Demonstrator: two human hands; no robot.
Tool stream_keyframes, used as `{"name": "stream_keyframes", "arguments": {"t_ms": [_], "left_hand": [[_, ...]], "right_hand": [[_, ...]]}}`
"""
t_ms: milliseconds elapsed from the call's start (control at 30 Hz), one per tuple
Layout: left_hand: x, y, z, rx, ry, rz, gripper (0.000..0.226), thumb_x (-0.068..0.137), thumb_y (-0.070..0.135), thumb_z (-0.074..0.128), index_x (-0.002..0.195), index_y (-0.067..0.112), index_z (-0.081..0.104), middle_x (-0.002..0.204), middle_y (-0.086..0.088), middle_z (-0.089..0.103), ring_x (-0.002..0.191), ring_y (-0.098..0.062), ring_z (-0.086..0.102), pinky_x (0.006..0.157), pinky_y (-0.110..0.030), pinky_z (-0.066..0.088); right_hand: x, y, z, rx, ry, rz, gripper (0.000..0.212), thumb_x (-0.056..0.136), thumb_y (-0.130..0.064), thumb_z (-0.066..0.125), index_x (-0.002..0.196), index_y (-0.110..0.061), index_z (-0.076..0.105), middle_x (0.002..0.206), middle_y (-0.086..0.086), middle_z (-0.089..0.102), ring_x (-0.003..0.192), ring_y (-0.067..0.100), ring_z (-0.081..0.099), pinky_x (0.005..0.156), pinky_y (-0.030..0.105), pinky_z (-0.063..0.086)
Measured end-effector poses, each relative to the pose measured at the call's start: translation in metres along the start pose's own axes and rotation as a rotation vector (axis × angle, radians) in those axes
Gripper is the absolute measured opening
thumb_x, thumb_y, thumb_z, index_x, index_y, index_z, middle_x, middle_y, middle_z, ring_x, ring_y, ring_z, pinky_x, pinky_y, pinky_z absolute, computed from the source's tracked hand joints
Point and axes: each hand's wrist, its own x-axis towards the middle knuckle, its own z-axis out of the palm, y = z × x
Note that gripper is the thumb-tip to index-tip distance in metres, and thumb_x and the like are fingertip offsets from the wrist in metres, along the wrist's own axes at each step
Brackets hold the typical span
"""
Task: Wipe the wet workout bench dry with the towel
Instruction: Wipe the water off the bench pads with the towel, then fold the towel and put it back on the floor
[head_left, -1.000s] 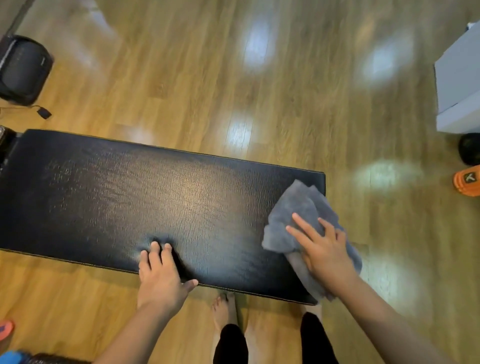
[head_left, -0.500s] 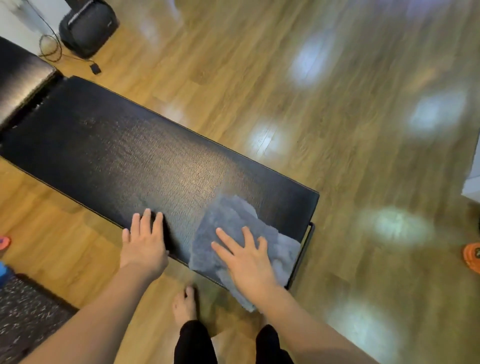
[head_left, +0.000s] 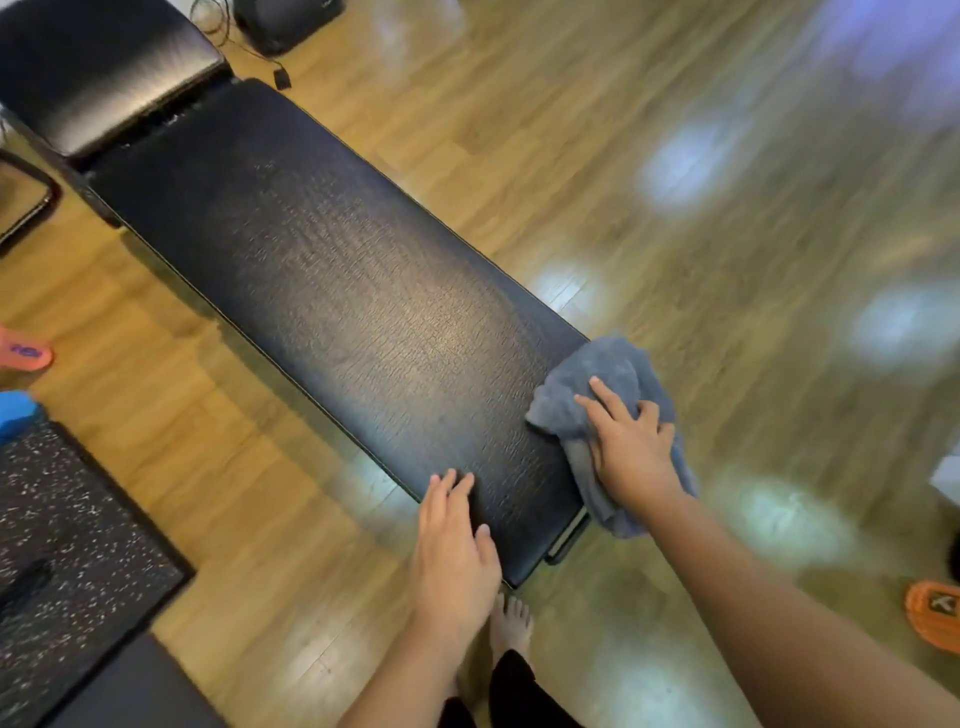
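A long black padded workout bench (head_left: 337, 291) runs diagonally from the upper left to the lower middle of the view. A grey-blue towel (head_left: 602, 374) lies bunched over the bench's near right end, partly hanging past the edge. My right hand (head_left: 628, 447) presses flat on the towel, fingers spread. My left hand (head_left: 452, 551) rests palm down on the bench's near edge, holding nothing. The bench surface shows a dull sheen in the middle.
A second black pad (head_left: 98, 67) adjoins the bench's far end. A speckled black floor mat (head_left: 62, 551) lies at the lower left. An orange object (head_left: 932, 621) sits on the wooden floor at the right, a pink sandal (head_left: 23, 353) at the left. My bare foot (head_left: 511, 626) stands below the bench.
My right hand slid the towel from the bench's near middle out to its right end. The view swung, so the bench now runs more steeply. My left hand stayed on the near edge.
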Motion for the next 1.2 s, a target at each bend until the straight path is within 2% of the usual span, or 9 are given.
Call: {"name": "stream_keyframes", "arguments": {"t_ms": [167,367,500,567,700,800,967,1067,1200], "left_hand": [[-0.027,-0.007,0.021,-0.122,0.181,-0.217,0.051,0.087,0.01,0.059,0.136,0.013,0.046,0.147,-0.005,0.036,0.139,-0.021,0.029,0.115,-0.029,0.022],[-0.046,-0.003,0.051,-0.122,0.256,-0.514,0.041,0.086,0.006,0.059,0.125,0.003,0.049,0.132,-0.013,0.046,0.122,-0.031,0.036,0.103,-0.041,0.032],[-0.066,-0.006,0.087,-0.223,0.221,-0.701,0.025,0.081,0.03,0.05,0.104,0.04,0.046,0.107,-0.002,0.063,0.102,-0.025,0.056,0.093,-0.046,0.046],[-0.07,0.005,0.098,-0.438,0.283,-0.79,0.026,0.08,0.031,0.051,0.102,0.042,0.045,0.106,-0.005,0.067,0.09,-0.02,0.061,0.089,-0.045,0.05],[-0.055,0.039,0.092,-1.176,0.637,-0.898,0.037,0.08,0.011,0.068,0.108,0.02,0.046,0.117,-0.016,0.06,0.093,-0.024,0.061,0.083,-0.039,0.048],[-0.051,0.04,0.082,-1.147,0.575,-0.915,0.058,0.079,0.027,0.079,0.124,0.018,0.043,0.119,-0.01,0.059,0.108,-0.026,0.062,0.097,-0.04,0.049],[-0.069,0.034,0.059,-0.903,0.331,-0.706,0.022,0.081,0.004,0.074,0.098,0.011,0.062,0.087,-0.005,0.063,0.065,0.001,0.06,0.064,-0.02,0.046],[-0.101,0.032,0.053,-0.48,0.221,-0.416,0.018,0.08,0.015,0.074,0.086,0.025,0.06,0.086,0.006,0.052,0.073,0.002,0.051,0.071,-0.017,0.039],[-0.159,0.026,0.065,-0.207,0.251,-0.151,0.018,0.08,0.013,0.064,0.093,0.024,0.06,0.095,0.009,0.047,0.09,-0.009,0.048,0.081,-0.02,0.04]], "right_hand": [[0.019,-0.057,-0.006,0.103,0.046,0.055,0.044,0.101,-0.025,0.042,0.144,-0.037,0.038,0.162,-0.012,0.019,0.119,0.041,0.033,0.09,0.056,0.033],[-0.081,-0.079,0.044,-0.061,0.03,-0.575,0.057,0.08,-0.027,0.061,0.135,-0.032,0.046,0.155,-0.008,0.034,0.117,0.046,0.048,0.073,0.054,0.046],[-0.1,-0.037,0.047,-0.119,0.056,-0.623,0.053,0.082,-0.026,0.043,0.135,-0.033,0.046,0.154,-0.008,0.035,0.113,0.047,0.053,0.067,0.053,0.048],[-0.102,-0.029,0.041,-0.093,0.005,-0.655,0.056,0.078,-0.022,0.042,0.133,-0.033,0.048,0.152,-0.008,0.038,0.108,0.047,0.059,0.063,0.053,0.049],[-0.098,-0.03,0.026,-0.039,-0.124,-0.642,0.077,0.06,-0.027,0.082,0.13,-0.034,0.049,0.151,-0.01,0.037,0.103,0.043,0.06,0.063,0.051,0.052],[-0.101,-0.019,0.025,-0.042,-0.192,-0.708,0.067,0.071,-0.047,0.073,0.133,-0.036,0.049,0.154,-0.012,0.033,0.11,0.043,0.058,0.07,0.053,0.054],[-0.106,-0.002,0.004,0.062,-0.376,-0.805,0.057,0.091,-0.066,0.038,0.14,-0.038,0.04,0.155,-0.022,0.026,0.127,0.031,0.035,0.094,0.048,0.037],[-0.097,-0.006,-0.018,0.047,-0.131,-0.879,0.055,0.083,-0.042,0.064,0.133,-0.031,0.044,0.138,-0.009,0.039,0.109,0.033,0.05,0.084,0.046,0.039],[-0.102,-0.019,-0.029,-0.289,-0.111,-1.14,0.084,0.062,-0.037,0.084,0.138,-0.028,0.05,0.158,0.008,0.031,0.133,0.044,0.04,0.095,0.059,0.037]]}}
